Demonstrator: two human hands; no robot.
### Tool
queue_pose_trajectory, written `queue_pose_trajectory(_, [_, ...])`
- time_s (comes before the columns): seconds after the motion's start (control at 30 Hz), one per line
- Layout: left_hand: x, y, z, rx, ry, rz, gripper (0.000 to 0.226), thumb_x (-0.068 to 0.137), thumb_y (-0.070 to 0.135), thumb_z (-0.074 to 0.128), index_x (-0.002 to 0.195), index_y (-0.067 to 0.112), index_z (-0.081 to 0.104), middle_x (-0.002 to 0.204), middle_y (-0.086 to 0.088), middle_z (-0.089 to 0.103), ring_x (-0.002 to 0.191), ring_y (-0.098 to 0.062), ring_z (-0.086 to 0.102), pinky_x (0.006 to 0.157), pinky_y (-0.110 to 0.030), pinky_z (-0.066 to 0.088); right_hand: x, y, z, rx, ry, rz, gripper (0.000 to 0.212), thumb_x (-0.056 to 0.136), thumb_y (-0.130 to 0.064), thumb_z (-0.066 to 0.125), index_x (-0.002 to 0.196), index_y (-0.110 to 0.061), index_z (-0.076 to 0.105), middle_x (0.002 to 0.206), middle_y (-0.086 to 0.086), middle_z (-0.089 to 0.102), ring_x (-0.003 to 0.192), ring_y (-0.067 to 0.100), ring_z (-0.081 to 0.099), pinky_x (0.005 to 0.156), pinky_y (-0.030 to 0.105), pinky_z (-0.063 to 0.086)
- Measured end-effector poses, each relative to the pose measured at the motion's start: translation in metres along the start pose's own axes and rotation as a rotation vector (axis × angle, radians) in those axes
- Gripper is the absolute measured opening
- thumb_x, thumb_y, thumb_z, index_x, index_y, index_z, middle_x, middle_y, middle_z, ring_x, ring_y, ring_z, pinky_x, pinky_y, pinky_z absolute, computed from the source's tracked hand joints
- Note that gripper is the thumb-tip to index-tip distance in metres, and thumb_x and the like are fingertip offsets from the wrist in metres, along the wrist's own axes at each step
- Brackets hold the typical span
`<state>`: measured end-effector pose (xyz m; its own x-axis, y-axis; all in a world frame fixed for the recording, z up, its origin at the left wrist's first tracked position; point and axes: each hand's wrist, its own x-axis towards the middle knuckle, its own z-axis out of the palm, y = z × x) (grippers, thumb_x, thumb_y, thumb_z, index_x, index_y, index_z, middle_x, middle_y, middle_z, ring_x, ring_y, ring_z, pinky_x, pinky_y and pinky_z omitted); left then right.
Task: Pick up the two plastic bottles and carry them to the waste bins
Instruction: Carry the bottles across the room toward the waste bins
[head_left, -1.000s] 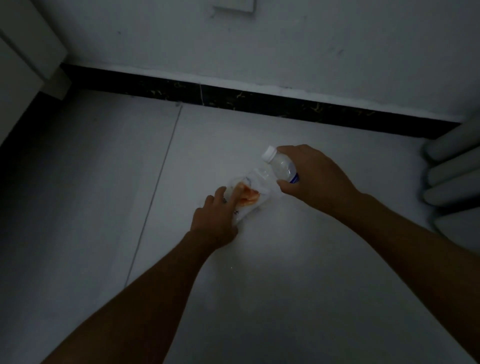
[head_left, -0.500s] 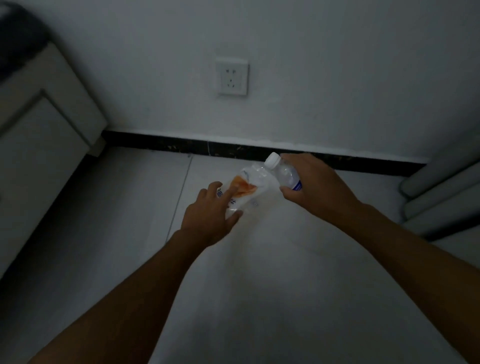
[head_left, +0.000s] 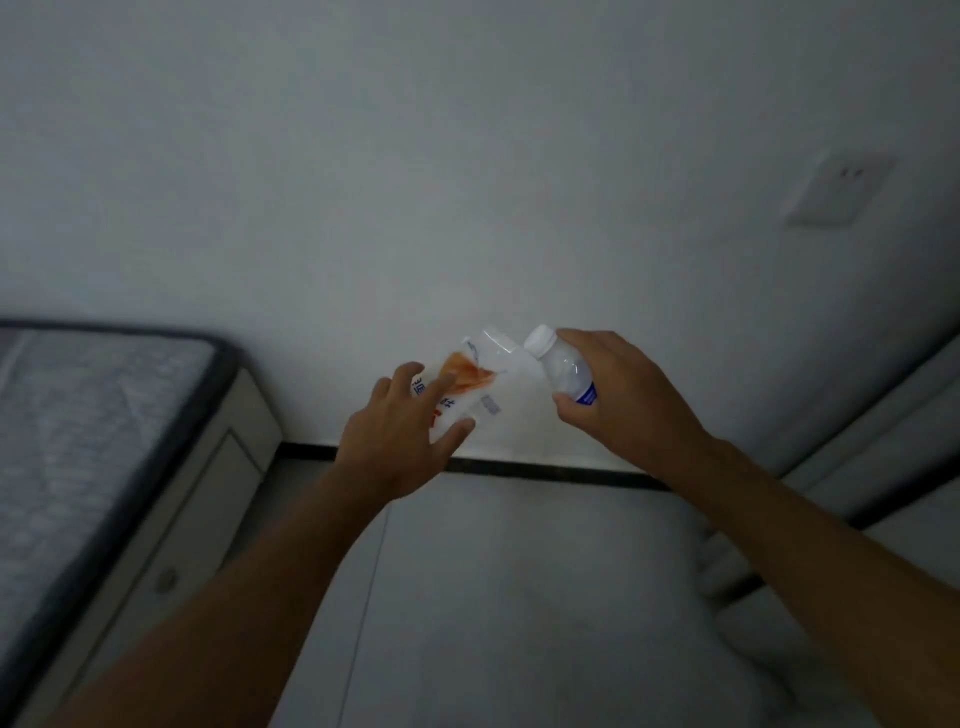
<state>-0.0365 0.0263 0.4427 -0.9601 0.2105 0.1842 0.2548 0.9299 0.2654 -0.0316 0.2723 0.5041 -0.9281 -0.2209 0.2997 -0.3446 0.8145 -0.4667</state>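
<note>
My left hand (head_left: 397, 441) grips a clear plastic bottle with an orange and white label (head_left: 480, 387), held tilted in the air in front of the wall. My right hand (head_left: 623, 400) holds a small clear bottle with a white cap and a blue label (head_left: 563, 366), cap pointing up and left. The two bottles nearly touch at their tops. Both hands are raised above the floor, at about the height of the dark skirting strip (head_left: 545, 467). No waste bin is in view.
A bed with a grey quilted mattress (head_left: 78, 441) and a pale frame (head_left: 208, 493) fills the left side. A white wall with a socket plate (head_left: 836, 189) is ahead. Pale rounded furniture (head_left: 883, 467) stands at the right. Light tiled floor (head_left: 519, 597) lies below.
Both hands have lifted the bottles up off the floor. The view has tilted upward and swung left, so the bed has come into sight and the socket has shifted right.
</note>
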Motion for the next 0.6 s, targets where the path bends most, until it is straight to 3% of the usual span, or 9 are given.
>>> queue_pose_trajectory(0.37, [0.071,0.075,-0.340,0.006,0.244,0.085,0.057,0.087,0.064,0.042,0.139,0.040,0.041,0.147,-0.003,0.034,0.125,-0.026,0.040,0.082,-0.047,0.049,0.089,-0.164,-0.271,-0.054,0.185,-0.088,0.059,0.074,-0.029,0.072,0.126,-0.020,0.047,0.115,0.007,0.060,0.100,0.023,0.058,0.084,0.044,0.053])
queue_pose_trajectory(0.6, [0.079,0.117,-0.502,-0.018,0.356,0.109,0.059,0.086,0.064,0.044,0.140,0.040,0.043,0.150,-0.003,0.032,0.127,-0.025,0.040,0.084,-0.046,0.049,0.122,-0.257,-0.409,-0.049,0.315,-0.147,0.061,0.076,-0.026,0.072,0.130,-0.018,0.046,0.120,0.007,0.058,0.105,0.022,0.056,0.089,0.037,0.050])
